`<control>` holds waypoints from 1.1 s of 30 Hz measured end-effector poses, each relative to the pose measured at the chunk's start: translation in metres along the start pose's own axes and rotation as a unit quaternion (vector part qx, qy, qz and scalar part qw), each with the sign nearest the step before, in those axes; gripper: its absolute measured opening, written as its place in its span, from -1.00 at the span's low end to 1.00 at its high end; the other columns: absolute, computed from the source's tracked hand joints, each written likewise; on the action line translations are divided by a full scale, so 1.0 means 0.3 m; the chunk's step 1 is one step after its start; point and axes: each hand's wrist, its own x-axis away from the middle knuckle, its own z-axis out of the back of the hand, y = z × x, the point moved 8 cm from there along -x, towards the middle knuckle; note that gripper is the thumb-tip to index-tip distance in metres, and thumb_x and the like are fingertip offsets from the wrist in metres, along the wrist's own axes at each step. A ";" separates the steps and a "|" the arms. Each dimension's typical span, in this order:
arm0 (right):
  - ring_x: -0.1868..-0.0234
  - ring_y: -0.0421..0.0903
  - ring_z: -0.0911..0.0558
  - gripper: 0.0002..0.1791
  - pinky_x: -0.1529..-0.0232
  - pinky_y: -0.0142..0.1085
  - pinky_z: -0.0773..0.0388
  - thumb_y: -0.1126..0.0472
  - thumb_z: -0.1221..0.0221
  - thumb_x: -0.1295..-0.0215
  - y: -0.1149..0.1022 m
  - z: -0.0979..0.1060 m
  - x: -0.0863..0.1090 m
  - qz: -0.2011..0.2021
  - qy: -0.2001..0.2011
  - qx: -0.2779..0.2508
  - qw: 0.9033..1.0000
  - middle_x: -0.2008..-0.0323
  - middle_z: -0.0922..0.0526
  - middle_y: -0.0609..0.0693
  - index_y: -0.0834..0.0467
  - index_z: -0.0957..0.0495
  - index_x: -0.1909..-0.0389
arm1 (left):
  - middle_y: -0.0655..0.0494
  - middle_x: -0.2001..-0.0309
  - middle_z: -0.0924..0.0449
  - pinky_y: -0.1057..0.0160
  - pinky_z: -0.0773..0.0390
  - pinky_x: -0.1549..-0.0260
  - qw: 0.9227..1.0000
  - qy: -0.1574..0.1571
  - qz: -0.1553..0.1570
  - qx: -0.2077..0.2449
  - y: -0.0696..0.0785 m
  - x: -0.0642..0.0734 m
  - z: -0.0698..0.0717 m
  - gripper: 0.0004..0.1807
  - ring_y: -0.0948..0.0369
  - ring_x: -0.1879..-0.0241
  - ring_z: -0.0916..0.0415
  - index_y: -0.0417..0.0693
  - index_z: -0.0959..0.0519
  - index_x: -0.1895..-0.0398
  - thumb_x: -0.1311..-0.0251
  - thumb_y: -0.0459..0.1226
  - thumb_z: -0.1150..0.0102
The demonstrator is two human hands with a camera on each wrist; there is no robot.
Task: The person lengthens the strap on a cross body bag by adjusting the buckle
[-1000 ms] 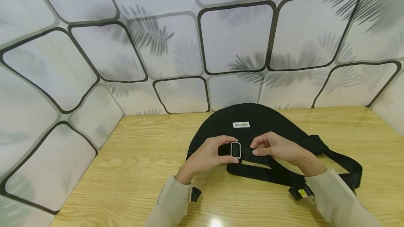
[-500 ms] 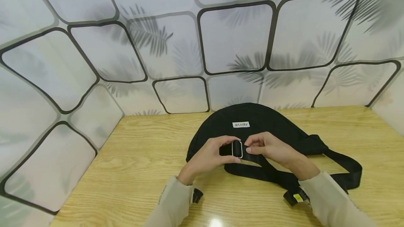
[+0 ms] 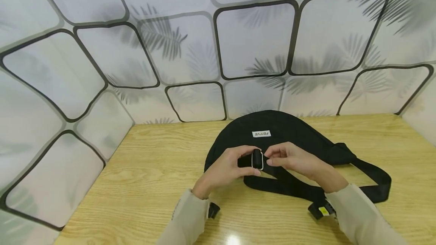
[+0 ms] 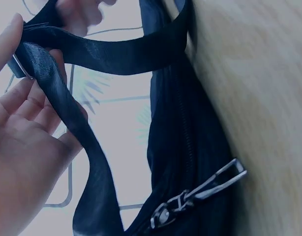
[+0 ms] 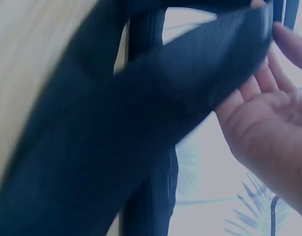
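Observation:
A black half-moon waist bag (image 3: 286,129) with a white label lies on the table, its long strap (image 3: 269,185) looped in front. My left hand (image 3: 225,167) holds the strap's metal slider buckle (image 3: 262,160) between thumb and fingers. Black webbing stands up in a small bulge through the buckle's frame. Just to the right, my right hand (image 3: 294,158) pinches the strap between thumb and fingertips. In the right wrist view the webbing runs broad and blurred up to the right fingertips (image 5: 259,81). A metal zipper pull (image 4: 205,189) shows on the bag in the left wrist view.
The wooden table (image 3: 143,169) meets a patterned wall covering (image 3: 255,41) at the back and left. A black buckle piece with a yellow patch (image 3: 323,211) lies near the right sleeve. Another black piece (image 3: 213,210) shows beside the left sleeve.
My right hand has moved left, up to the slider buckle, and now pinches the strap beside it. The webbing in the buckle bulges up more. My left hand has shifted slightly right.

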 end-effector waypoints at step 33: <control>0.62 -0.28 -0.24 -0.83 0.58 -0.33 -0.13 0.38 -0.12 -0.46 0.015 0.026 0.016 -0.016 -0.003 0.027 1.000 0.59 -0.33 -0.18 0.48 -0.53 0.15 | -0.05 -0.17 -0.61 0.00 -0.48 -0.19 1.000 0.029 0.002 0.004 -0.001 0.001 0.021 -0.49 0.13 -0.15 -0.57 -0.25 -0.51 -0.28 -0.28 -0.34 -0.38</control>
